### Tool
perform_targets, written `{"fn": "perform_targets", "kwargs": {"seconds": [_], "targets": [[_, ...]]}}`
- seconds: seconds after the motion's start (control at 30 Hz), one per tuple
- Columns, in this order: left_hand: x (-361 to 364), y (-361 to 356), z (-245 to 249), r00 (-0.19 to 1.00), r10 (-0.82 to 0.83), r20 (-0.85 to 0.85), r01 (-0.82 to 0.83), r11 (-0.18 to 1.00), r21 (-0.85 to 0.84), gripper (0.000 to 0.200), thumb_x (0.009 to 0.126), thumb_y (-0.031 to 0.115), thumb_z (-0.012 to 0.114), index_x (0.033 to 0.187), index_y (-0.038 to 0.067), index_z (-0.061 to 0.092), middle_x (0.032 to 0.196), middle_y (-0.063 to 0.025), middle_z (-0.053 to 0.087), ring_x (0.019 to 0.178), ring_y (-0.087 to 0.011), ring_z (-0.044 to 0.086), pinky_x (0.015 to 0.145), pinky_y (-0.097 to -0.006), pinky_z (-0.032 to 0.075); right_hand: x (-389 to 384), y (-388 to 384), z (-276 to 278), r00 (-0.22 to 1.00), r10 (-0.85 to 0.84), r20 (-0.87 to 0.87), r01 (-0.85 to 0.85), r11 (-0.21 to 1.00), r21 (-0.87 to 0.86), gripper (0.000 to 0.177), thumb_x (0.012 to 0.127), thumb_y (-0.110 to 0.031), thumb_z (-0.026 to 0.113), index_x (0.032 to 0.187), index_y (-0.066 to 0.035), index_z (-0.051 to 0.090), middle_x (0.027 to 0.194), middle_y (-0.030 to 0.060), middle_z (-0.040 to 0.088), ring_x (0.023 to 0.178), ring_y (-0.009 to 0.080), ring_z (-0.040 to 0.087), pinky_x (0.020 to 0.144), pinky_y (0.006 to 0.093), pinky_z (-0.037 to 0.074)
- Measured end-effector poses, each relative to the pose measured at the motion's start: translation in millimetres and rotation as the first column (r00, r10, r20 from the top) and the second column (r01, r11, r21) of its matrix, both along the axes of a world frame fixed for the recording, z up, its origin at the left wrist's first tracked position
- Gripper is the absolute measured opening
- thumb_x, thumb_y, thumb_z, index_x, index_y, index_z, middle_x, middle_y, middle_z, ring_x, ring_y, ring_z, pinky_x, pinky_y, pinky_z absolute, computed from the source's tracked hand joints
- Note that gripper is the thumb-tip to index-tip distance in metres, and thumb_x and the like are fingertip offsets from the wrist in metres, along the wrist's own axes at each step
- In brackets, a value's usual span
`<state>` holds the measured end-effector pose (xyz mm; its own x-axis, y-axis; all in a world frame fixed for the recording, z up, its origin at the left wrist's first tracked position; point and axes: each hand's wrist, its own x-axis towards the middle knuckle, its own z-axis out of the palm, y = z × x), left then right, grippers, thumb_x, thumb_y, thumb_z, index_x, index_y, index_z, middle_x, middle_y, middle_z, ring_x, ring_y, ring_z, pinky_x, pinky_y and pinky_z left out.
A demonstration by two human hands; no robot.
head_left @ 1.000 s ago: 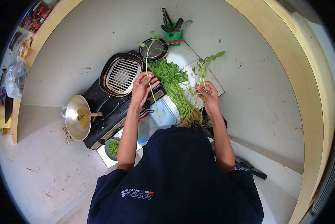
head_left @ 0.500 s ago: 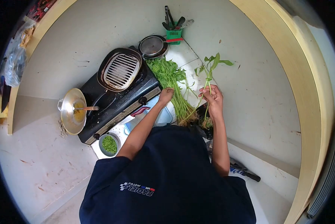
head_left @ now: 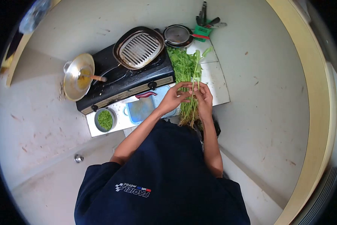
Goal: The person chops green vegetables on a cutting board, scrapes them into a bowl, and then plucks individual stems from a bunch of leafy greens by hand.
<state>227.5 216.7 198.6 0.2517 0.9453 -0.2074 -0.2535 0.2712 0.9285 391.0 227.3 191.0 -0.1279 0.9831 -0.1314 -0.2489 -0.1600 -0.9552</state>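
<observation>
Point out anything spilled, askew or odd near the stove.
The round pan juts past the stove's left end, and brownish specks lie scattered on the floor beside it. The left hand and right hand pinch a green stem. Nothing looks odd there.

Left of the left hand, the black gas stove carrying a ridged oval grill pan blocks the far-left side. The bundle of green leafy stems lies just beside it. Right of the right hand, the bare white tiled bench gives open passage up to the green plastic utensil basket.
</observation>
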Motion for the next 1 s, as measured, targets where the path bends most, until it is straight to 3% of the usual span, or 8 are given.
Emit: {"fn": "perform_targets", "kwargs": {"seconds": [0.1, 0.13, 0.17, 0.2, 0.43, 0.57, 0.73, 1.0], "targets": [[-4, -12, 2, 0.980, 0.197, -0.007, -0.197, 0.979, 0.048, 0.048, 0.097, 0.007, 0.068, 0.141, -0.001, 0.051, 0.131, -0.0108, 0.058, 0.102, -0.0173, 0.067, 0.085, -0.0336, 0.062, -16, 5, 5, 0.987, 0.051, 0.150, -0.065, 0.994, 0.083, 0.026, 0.105, -0.017, 0.058, 0.125, 0.000, 0.060, 0.112, 0.0073, 0.070, 0.102, 0.0127, 0.063, 0.087, 0.0289, 0.050], [-6, -17, 11, 0.968, 0.252, 0.005, -0.252, 0.967, 0.036, 0.044, 0.094, -0.002, 0.068, 0.136, -0.001, 0.054, 0.129, -0.0099, 0.056, 0.094, -0.0141, 0.066, 0.076, -0.0271, 0.062, -24, 4, 12, 0.977, 0.061, 0.204, -0.088, 0.988, 0.129, 0.027, 0.104, -0.018, 0.059, 0.124, 0.000, 0.061, 0.113, 0.0074, 0.070, 0.102, 0.0127, 0.062, 0.087, 0.0291, 0.050], [-9, -21, 10, 0.958, 0.284, -0.028, -0.282, 0.957, 0.071, 0.044, 0.093, -0.002, 0.068, 0.135, -0.001, 0.055, 0.128, -0.0098, 0.056, 0.092, -0.0138, 0.066, 0.076, -0.0268, 0.062, -32, 3, 18, 0.964, 0.068, 0.255, -0.115, 0.978, 0.176, 0.027, 0.104, -0.019, 0.059, 0.123, 0.000, 0.062, 0.113, 0.0074, 0.070, 0.103, 0.0126, 0.062, 0.087, 0.0294, 0.050], [-14, -27, 10, 0.946, 0.318, -0.062, -0.311, 0.944, 0.107, 0.043, 0.093, -0.003, 0.068, 0.135, -0.001, 0.055, 0.127, -0.0096, 0.056, 0.090, -0.0135, 0.065, 0.076, -0.0265, 0.062, -40, 1, 20, 0.982, 0.084, 0.167, -0.108, 0.984, 0.141, 0.027, 0.104, -0.020, 0.061, 0.121, 0.001, 0.063, 0.114, 0.0077, 0.070, 0.102, 0.0127, 0.062, 0.086, 0.0296, 0.050], [-50, -76, 20, 0.832, 0.505, -0.229, -0.485, 0.863, 0.142, 0.030, 0.094, 0.001, 0.063, 0.124, -0.001, 0.062, 0.109, -0.0055, 0.064, 0.089, -0.0122, 0.060, 0.078, -0.0276, 0.052, -76, -8, 14, 0.965, 0.241, 0.103, -0.252, 0.961, 0.112, 0.022, 0.100, -0.015, 0.066, 0.116, 0.001, 0.068, 0.111, 0.0068, 0.070, 0.095, 0.0101, 0.060, 0.076, 0.0267, 0.050], [-70, -107, 21, 0.828, 0.528, -0.189, -0.523, 0.849, 0.079, 0.031, 0.095, 0.005, 0.062, 0.125, 0.000, 0.063, 0.107, -0.0047, 0.066, 0.093, -0.0120, 0.058, 0.082, -0.0283, 0.049, -95, -16, 8, 0.924, 0.369, 0.102, -0.380, 0.918, 0.119, 0.021, 0.097, -0.011, 0.069, 0.114, 0.001, 0.070, 0.105, 0.0075, 0.072, 0.087, 0.0097, 0.061, 0.071, 0.0256, 0.050], [-91, -136, 29, 0.857, 0.508, -0.083, -0.509, 0.861, 0.014, 0.034, 0.097, 0.010, 0.062, 0.130, 0.002, 0.064, 0.109, -0.0035, 0.066, 0.094, -0.0114, 0.056, 0.086, -0.0288, 0.047, -125, -30, 4, 0.893, 0.442, 0.082, -0.447, 0.892, 0.067, 0.020, 0.096, -0.008, 0.070, 0.113, 0.003, 0.069, 0.106, 0.0085, 0.073, 0.089, 0.0103, 0.064, 0.070, 0.0260, 0.053], [-147, -153, 26, 0.895, 0.445, 0.015, -0.445, 0.895, 0.018, 0.035, 0.103, 0.014, 0.056, 0.136, 0.003, 0.063, 0.110, -0.0007, 0.062, 0.102, -0.0109, 0.054, 0.092, -0.0290, 0.045, -180, -39, 19, 0.904, 0.422, 0.065, -0.427, 0.899, 0.096, 0.020, 0.095, -0.009, 0.071, 0.112, 0.002, 0.069, 0.101, 0.0067, 0.072, 0.088, 0.0096, 0.065, 0.071, 0.0248, 0.053]]}}
